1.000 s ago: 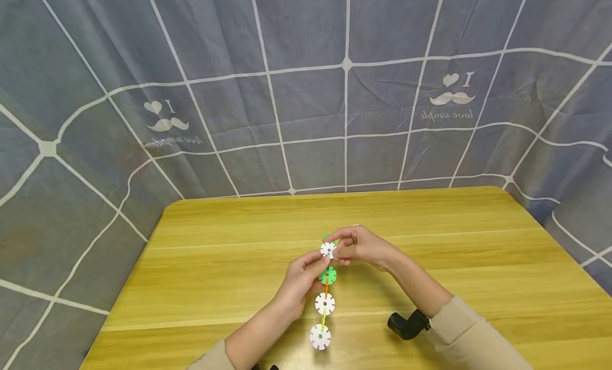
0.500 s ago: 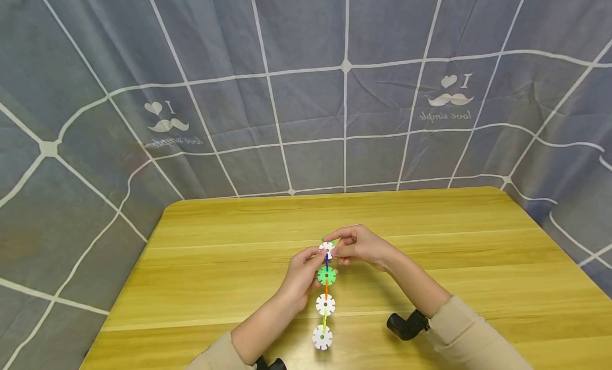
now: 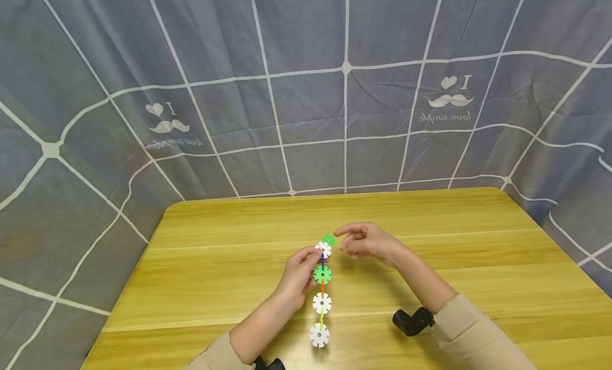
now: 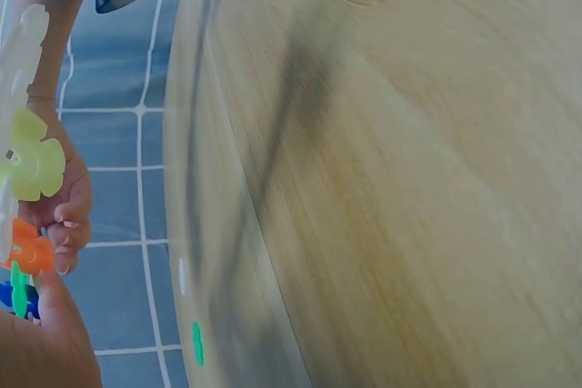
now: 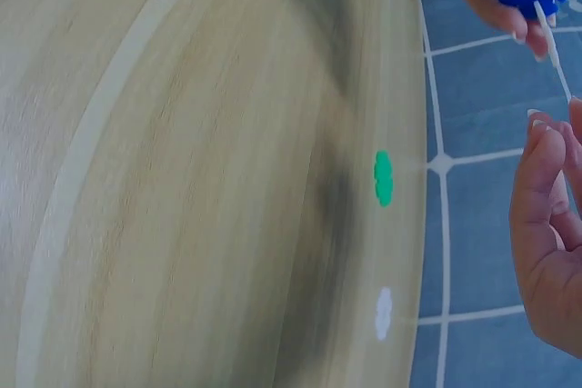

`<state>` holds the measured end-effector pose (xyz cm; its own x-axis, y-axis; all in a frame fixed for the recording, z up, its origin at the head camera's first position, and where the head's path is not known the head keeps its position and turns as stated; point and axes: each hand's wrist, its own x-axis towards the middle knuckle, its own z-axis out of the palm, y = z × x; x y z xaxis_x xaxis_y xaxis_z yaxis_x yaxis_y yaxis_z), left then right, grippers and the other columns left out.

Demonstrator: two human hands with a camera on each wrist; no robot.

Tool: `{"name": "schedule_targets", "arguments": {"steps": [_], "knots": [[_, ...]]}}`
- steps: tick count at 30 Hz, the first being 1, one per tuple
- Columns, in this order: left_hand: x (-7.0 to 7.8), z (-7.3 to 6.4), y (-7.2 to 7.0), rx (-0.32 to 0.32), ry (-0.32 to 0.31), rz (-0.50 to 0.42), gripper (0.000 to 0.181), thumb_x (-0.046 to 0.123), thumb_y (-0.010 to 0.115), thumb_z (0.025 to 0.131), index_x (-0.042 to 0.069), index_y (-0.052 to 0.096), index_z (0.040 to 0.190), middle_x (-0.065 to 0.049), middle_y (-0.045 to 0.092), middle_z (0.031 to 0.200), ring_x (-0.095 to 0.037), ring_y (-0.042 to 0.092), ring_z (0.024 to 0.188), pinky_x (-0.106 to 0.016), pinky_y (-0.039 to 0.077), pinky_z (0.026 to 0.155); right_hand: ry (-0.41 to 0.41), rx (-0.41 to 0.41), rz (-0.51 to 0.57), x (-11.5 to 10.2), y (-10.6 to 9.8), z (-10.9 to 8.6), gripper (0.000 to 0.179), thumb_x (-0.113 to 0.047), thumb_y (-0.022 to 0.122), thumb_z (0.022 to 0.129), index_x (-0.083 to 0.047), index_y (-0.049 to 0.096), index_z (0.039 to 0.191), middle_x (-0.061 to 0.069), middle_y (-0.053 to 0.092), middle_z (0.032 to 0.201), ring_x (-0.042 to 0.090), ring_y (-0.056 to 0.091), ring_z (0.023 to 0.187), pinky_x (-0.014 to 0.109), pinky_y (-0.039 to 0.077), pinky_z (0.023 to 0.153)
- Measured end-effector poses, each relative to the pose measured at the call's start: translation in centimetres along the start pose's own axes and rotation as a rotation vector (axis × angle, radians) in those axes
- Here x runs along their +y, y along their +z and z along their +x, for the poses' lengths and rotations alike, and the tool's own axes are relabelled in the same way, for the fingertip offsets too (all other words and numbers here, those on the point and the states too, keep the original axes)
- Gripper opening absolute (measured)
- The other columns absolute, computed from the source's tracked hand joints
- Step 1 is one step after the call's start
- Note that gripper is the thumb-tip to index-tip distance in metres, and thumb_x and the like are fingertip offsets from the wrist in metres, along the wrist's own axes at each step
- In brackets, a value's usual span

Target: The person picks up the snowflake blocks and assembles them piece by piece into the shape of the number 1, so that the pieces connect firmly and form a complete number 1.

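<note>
A chain of notched interlocking plastic discs hangs in front of me in the head view. From its near end come a white disc (image 3: 319, 335), a yellow disc (image 3: 321, 318), another white disc (image 3: 322, 303), an orange disc (image 3: 322, 287), a green disc (image 3: 322, 275), a blue disc (image 3: 322, 261) and a white end disc (image 3: 323, 249). My left hand (image 3: 297, 278) grips the chain near that far end, thumb at the white end disc. Just right of it, apart from the chain, my right hand (image 3: 370, 241) holds nothing, its fingers loosely bent.
On the wooden table (image 3: 215, 285) lies a loose green disc (image 3: 329, 240), beyond the chain's far end. A loose white disc (image 5: 384, 313) lies near it in the right wrist view. A grey curtain (image 3: 311, 115) stands behind the table. Black wrist mounts (image 3: 413, 321) sit below my forearms.
My right hand has let go of the white end disc and drawn off to the right. The left hand keeps its grip, and the chain has shifted slightly left, uncovering the loose green disc.
</note>
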<state>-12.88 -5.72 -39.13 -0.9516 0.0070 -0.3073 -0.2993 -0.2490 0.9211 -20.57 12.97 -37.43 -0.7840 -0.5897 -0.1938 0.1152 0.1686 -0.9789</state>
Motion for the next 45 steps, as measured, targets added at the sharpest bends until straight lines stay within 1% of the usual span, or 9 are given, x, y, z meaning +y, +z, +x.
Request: {"name": "schedule_targets", "arguments": {"steps": [7, 13, 23, 27, 32, 35, 39, 42, 45], "knots": [[0.1, -0.2, -0.3, -0.025, -0.006, -0.014, 0.027, 0.019, 0.053, 0.096, -0.003, 0.058, 0.11, -0.008, 0.067, 0.093, -0.013, 0.067, 0.07, -0.014, 0.049, 0.051, 0.021, 0.039, -0.011, 0.7, -1.4, 0.1, 0.043, -0.002, 0.061, 0.086, 0.011, 0.047, 0.124, 0.005, 0.063, 0.084, 0.014, 0.056, 0.069, 0.027, 0.052, 0.066], [0.1, -0.2, -0.6, -0.024, -0.014, 0.003, 0.028, 0.021, 0.053, 0.096, -0.002, 0.058, 0.112, -0.004, 0.067, 0.091, -0.01, 0.066, 0.069, -0.01, 0.042, 0.045, 0.049, 0.089, -0.048, 0.9, -2.8, 0.2, 0.046, -0.003, 0.061, 0.086, 0.012, 0.045, 0.127, 0.005, 0.064, 0.086, 0.016, 0.057, 0.073, 0.029, 0.052, 0.068], [-0.2, 0.2, -0.4, -0.002, -0.017, -0.005, 0.022, 0.018, 0.054, 0.095, 0.0, 0.06, 0.106, -0.008, 0.068, 0.093, -0.01, 0.066, 0.067, -0.011, 0.04, 0.043, 0.124, 0.169, -0.214, 1.8, -5.1, 1.7, 0.044, 0.0, 0.058, 0.085, 0.01, 0.047, 0.127, 0.006, 0.059, 0.086, 0.017, 0.053, 0.071, 0.033, 0.051, 0.07], [-0.2, 0.3, -0.2, -0.007, -0.018, -0.004, 0.022, 0.018, 0.054, 0.095, -0.001, 0.06, 0.106, -0.008, 0.068, 0.093, -0.01, 0.066, 0.066, -0.011, 0.04, 0.042, 0.131, 0.213, -0.233, 2.3, -5.5, 2.5, 0.043, 0.0, 0.059, 0.086, 0.012, 0.046, 0.126, 0.004, 0.053, 0.078, 0.014, 0.044, 0.062, 0.029, 0.045, 0.061], [0.2, 0.4, -0.1, -0.027, -0.016, -0.015, 0.025, 0.02, 0.055, 0.095, -0.001, 0.06, 0.107, -0.005, 0.067, 0.09, -0.01, 0.066, 0.067, -0.011, 0.043, 0.045, 0.115, 0.334, -0.278, 3.5, -5.5, 3.7, 0.038, 0.0, 0.063, 0.085, 0.013, 0.051, 0.119, 0.002, 0.05, 0.071, 0.013, 0.042, 0.056, 0.024, 0.042, 0.053], [0.2, 0.2, -0.2, -0.022, -0.022, -0.02, 0.024, 0.019, 0.055, 0.095, -0.001, 0.06, 0.107, -0.004, 0.066, 0.087, -0.011, 0.066, 0.067, -0.012, 0.045, 0.046, 0.143, 0.419, -0.332, 4.3, -4.9, 4.3, 0.038, -0.006, 0.068, 0.083, 0.01, 0.055, 0.116, 0.008, 0.054, 0.078, 0.016, 0.05, 0.063, 0.025, 0.046, 0.057], [0.3, 0.1, -0.2, -0.027, -0.017, -0.031, 0.025, 0.019, 0.055, 0.095, -0.002, 0.06, 0.108, -0.004, 0.066, 0.088, -0.011, 0.066, 0.067, -0.014, 0.048, 0.05, 0.174, 0.516, -0.459, 4.6, -4.2, 4.8, 0.037, -0.014, 0.072, 0.081, 0.004, 0.059, 0.11, 0.022, 0.058, 0.105, 0.032, 0.056, 0.091, 0.038, 0.048, 0.078], [0.3, 0.1, -0.2, -0.029, -0.018, -0.032, 0.025, 0.02, 0.055, 0.095, -0.002, 0.06, 0.108, -0.004, 0.067, 0.087, -0.011, 0.066, 0.068, -0.014, 0.048, 0.05, 0.194, 0.537, -0.556, 4.6, -3.8, 5.0, 0.034, -0.017, 0.073, 0.08, 0.001, 0.06, 0.106, 0.025, 0.055, 0.119, 0.038, 0.051, 0.108, 0.046, 0.043, 0.088], [0.2, 0.0, -0.2, -0.027, -0.023, -0.033, 0.025, 0.019, 0.055, 0.095, -0.002, 0.06, 0.107, -0.003, 0.067, 0.086, -0.011, 0.066, 0.068, -0.013, 0.047, 0.048, 0.213, 0.531, -0.599, 4.5, -3.5, 5.1, 0.033, -0.017, 0.073, 0.08, 0.0, 0.06, 0.104, 0.025, 0.055, 0.12, 0.039, 0.051, 0.108, 0.048, 0.043, 0.088]]}}
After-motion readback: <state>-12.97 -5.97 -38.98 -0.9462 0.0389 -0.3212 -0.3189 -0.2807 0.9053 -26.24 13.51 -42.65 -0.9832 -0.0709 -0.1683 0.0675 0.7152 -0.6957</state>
